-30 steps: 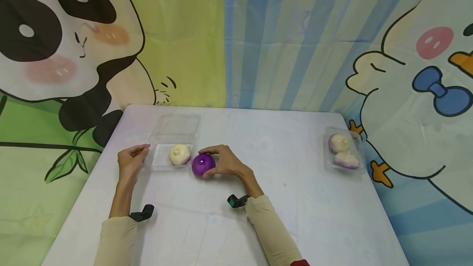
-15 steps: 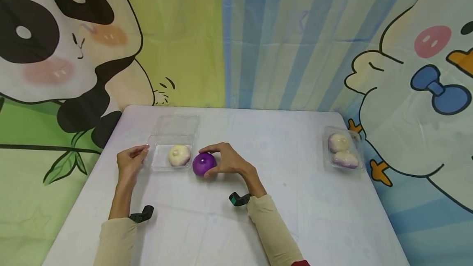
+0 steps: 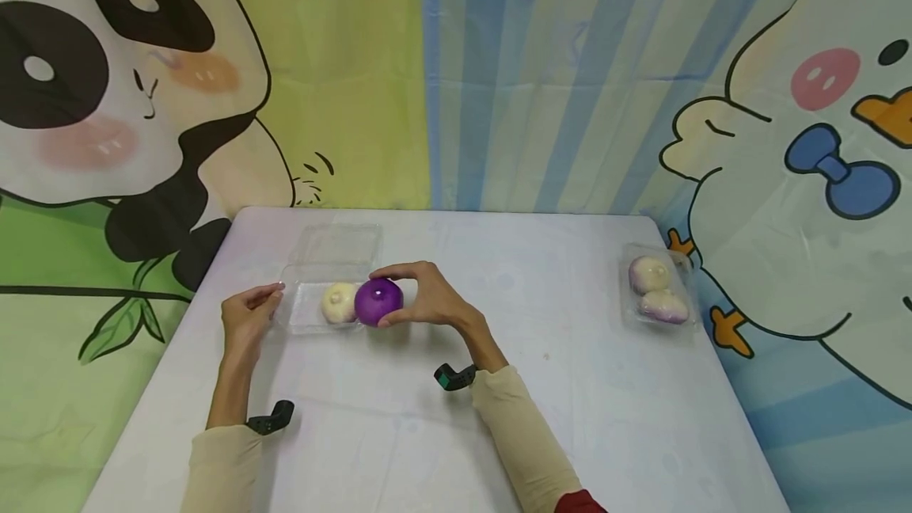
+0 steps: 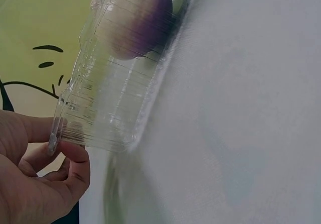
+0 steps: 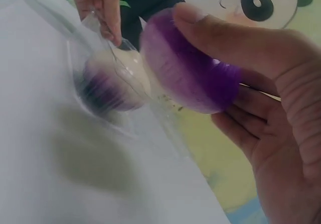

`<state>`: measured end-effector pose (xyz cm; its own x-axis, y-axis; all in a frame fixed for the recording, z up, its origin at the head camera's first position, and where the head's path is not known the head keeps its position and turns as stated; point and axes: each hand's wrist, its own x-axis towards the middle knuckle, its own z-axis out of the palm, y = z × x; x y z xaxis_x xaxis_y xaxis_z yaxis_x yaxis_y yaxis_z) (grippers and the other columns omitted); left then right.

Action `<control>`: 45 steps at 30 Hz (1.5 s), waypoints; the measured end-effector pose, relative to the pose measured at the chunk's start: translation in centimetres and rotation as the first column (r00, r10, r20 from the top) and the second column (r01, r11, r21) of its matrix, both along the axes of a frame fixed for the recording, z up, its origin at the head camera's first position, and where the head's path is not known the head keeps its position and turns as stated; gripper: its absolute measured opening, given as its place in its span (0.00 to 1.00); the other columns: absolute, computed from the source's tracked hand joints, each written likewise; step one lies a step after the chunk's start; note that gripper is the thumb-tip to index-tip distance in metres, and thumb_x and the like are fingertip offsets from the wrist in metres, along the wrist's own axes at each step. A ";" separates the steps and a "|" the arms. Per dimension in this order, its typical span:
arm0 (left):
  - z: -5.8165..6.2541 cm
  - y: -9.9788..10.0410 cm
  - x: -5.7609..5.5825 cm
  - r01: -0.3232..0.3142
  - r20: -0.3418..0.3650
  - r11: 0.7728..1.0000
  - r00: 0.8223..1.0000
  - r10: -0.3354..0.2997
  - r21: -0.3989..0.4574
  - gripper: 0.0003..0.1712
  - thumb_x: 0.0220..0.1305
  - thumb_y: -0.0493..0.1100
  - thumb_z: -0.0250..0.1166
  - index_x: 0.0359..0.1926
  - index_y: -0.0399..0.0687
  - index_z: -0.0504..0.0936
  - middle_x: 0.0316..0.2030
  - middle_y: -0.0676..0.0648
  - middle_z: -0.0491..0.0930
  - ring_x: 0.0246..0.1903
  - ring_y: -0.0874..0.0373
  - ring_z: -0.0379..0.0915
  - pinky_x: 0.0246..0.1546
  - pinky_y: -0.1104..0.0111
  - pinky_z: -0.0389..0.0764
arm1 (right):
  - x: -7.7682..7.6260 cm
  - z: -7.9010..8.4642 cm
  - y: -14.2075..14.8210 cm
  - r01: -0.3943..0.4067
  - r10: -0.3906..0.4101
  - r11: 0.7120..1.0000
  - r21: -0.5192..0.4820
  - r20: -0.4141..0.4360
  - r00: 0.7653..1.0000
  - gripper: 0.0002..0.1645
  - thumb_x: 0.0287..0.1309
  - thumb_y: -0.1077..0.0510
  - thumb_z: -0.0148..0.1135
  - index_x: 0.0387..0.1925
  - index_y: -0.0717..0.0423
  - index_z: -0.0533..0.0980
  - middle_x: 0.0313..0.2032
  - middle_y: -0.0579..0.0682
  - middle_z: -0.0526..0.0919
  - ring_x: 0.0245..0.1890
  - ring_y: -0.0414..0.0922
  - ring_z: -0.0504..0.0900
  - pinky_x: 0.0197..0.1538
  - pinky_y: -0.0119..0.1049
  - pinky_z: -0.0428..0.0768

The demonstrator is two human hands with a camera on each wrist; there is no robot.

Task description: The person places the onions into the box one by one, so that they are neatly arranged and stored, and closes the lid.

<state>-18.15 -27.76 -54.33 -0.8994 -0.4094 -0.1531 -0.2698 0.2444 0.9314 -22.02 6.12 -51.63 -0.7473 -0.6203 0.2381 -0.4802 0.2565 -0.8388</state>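
My right hand (image 3: pixel 440 299) grips a purple onion (image 3: pixel 378 303) between thumb and fingers, raised at the right end of a clear plastic clamshell box (image 3: pixel 302 309). In the right wrist view the onion (image 5: pixel 185 68) shows a deep purple side and a paler side. Inside the box sits a whitish onion with purple tinges (image 3: pixel 336 303), partly overlapped by the held one. The box's lid (image 3: pixel 338 244) lies folded back, away from me. My left hand (image 3: pixel 248 319) pinches the box's left rim; in the left wrist view, thumb and fingers meet at the plastic edge (image 4: pixel 56 128).
At the table's right edge stands another clear box (image 3: pixel 628 309) with two pale purple-white onions (image 3: pixel 659 291) inside. The white-covered table (image 3: pixel 549 418) meets a printed cloth backdrop (image 3: pixel 527 85) at its far edge. Both wrists wear dark camera mounts (image 3: pixel 454 377).
The purple onion, in my right hand's grip throughout, has risen and moved left from beside the box to its right end. My left hand keeps its pinch on the rim.
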 end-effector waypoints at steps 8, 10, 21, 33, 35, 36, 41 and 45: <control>0.1 -0.2 0.1 -0.003 0.017 1.000 1.000 0.003 -0.015 0.19 0.79 0.39 0.65 0.64 0.36 0.86 0.32 0.69 0.84 0.34 0.69 0.76 0.30 0.80 0.79 | -0.3 0.5 -2.4 0.004 -0.004 1.000 -0.001 -0.059 0.998 0.45 0.44 0.49 0.92 0.66 0.47 0.84 0.63 0.45 0.89 0.68 0.41 0.84 0.74 0.44 0.80; 0.1 -0.3 0.1 -0.004 0.021 1.000 1.000 0.004 -0.013 0.19 0.80 0.39 0.65 0.65 0.36 0.86 0.32 0.68 0.84 0.34 0.69 0.76 0.31 0.80 0.79 | -0.4 0.6 -3.0 -0.003 0.003 1.000 0.000 -0.064 0.998 0.45 0.44 0.49 0.92 0.67 0.47 0.84 0.64 0.46 0.89 0.68 0.41 0.84 0.74 0.43 0.80; 0.0 -0.1 0.0 -0.010 0.032 1.000 0.999 0.010 -0.003 0.20 0.80 0.41 0.66 0.65 0.37 0.86 0.32 0.68 0.83 0.35 0.68 0.76 0.31 0.81 0.79 | -1.0 1.0 -5.5 -0.013 0.014 1.000 0.008 -0.077 0.997 0.46 0.45 0.51 0.92 0.67 0.50 0.83 0.64 0.48 0.89 0.68 0.44 0.84 0.73 0.44 0.82; -0.3 -0.7 -0.2 -0.001 -0.011 0.998 1.000 0.002 0.055 0.21 0.78 0.37 0.67 0.66 0.33 0.84 0.32 0.70 0.85 0.32 0.73 0.75 0.30 0.81 0.80 | -2.3 0.7 -8.8 -0.006 0.004 1.000 -0.026 -0.103 0.995 0.46 0.44 0.51 0.92 0.67 0.52 0.83 0.64 0.48 0.89 0.68 0.38 0.83 0.72 0.30 0.77; -0.4 -0.6 -0.3 0.001 -0.022 0.998 1.000 0.000 0.065 0.21 0.78 0.37 0.67 0.66 0.32 0.84 0.32 0.70 0.86 0.32 0.73 0.75 0.30 0.81 0.80 | -2.4 0.6 -9.3 -0.008 0.006 1.000 -0.028 -0.094 0.996 0.46 0.43 0.51 0.93 0.66 0.52 0.83 0.64 0.48 0.89 0.67 0.37 0.83 0.72 0.30 0.77; -0.4 -0.6 -0.3 0.003 -0.028 0.997 1.000 -0.001 0.071 0.21 0.77 0.37 0.68 0.66 0.31 0.83 0.32 0.70 0.86 0.31 0.73 0.76 0.30 0.81 0.80 | -2.4 0.5 -9.5 -0.008 0.006 1.000 -0.028 -0.088 0.996 0.46 0.43 0.51 0.93 0.66 0.51 0.83 0.64 0.48 0.89 0.67 0.37 0.83 0.72 0.31 0.78; -0.6 -0.6 -0.4 0.003 -0.043 0.996 0.999 0.001 0.090 0.23 0.77 0.37 0.68 0.66 0.29 0.82 0.29 0.71 0.85 0.31 0.74 0.77 0.30 0.81 0.80 | -2.5 0.5 -10.8 0.001 -0.002 1.000 -0.015 -0.080 0.997 0.47 0.43 0.51 0.93 0.67 0.50 0.83 0.64 0.47 0.89 0.67 0.39 0.83 0.71 0.31 0.78; -0.7 -0.6 -0.5 0.002 -0.026 0.997 1.000 0.000 0.072 0.22 0.77 0.37 0.68 0.66 0.29 0.82 0.26 0.71 0.83 0.30 0.74 0.77 0.31 0.81 0.81 | -2.4 0.6 -11.7 -0.004 0.003 1.000 -0.006 -0.086 0.996 0.47 0.43 0.52 0.93 0.67 0.50 0.83 0.65 0.48 0.88 0.68 0.40 0.83 0.71 0.30 0.77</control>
<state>-18.64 -28.38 -55.08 -0.9039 -0.3973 -0.1587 -0.2451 0.1767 0.9533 -24.46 -5.57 -51.05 -0.7218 -0.6212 0.3051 -0.5514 0.2498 -0.7960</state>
